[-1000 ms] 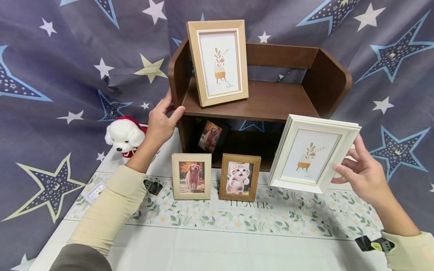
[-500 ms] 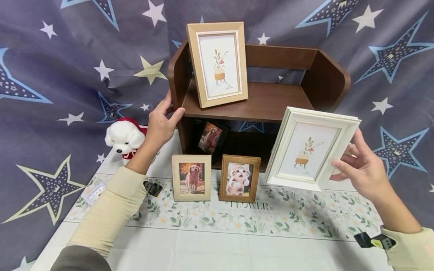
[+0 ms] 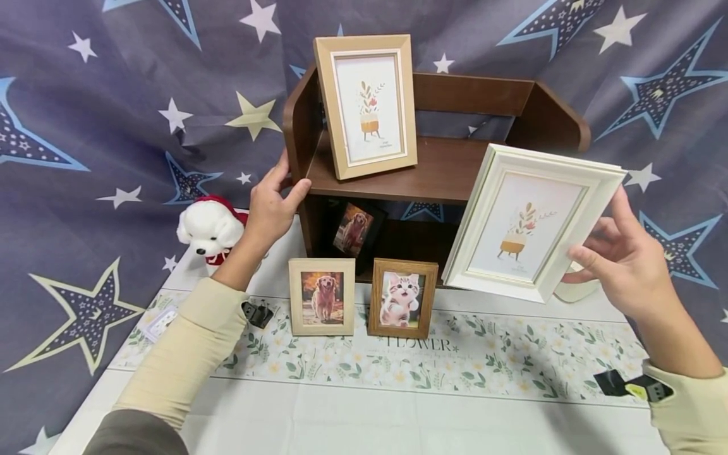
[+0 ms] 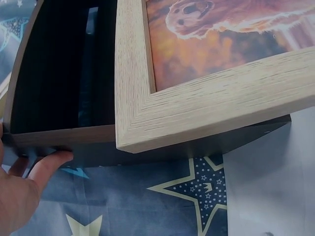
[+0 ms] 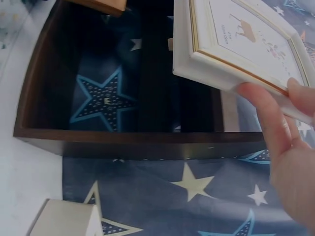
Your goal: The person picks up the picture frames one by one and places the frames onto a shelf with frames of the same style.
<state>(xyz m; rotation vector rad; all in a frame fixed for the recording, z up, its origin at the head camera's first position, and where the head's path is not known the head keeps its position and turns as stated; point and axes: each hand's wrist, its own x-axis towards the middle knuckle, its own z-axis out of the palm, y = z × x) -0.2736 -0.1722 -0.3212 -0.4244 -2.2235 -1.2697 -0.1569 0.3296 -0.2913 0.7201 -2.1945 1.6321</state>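
A white picture frame point(image 3: 529, 224) with a potted-plant print is held up by my right hand point(image 3: 631, 259), thumb on its front and fingers behind its right edge. It hangs tilted in the air before the right side of the dark brown shelf point(image 3: 449, 167). My left hand point(image 3: 270, 205) grips the shelf's left side panel at the height of the upper board, the thumb at the front edge. On that board, at the left, leans a light tan frame point(image 3: 341, 164) with a similar plant print. The right wrist view shows the white frame point(image 5: 231, 73) pinched at its edge.
A beige dog-photo frame point(image 3: 322, 330) and a brown kitten-photo frame point(image 3: 402, 333) stand on the table point(image 3: 352, 417) before the shelf. A black frame point(image 3: 372, 230) leans in the lower compartment. At left sits a white plush dog point(image 3: 207, 224); a pale object point(image 3: 577, 289) is partly hidden behind my right hand.
The white frame has risen in my right hand and come up in front of the shelf's right side. My left hand keeps its place on the side panel.
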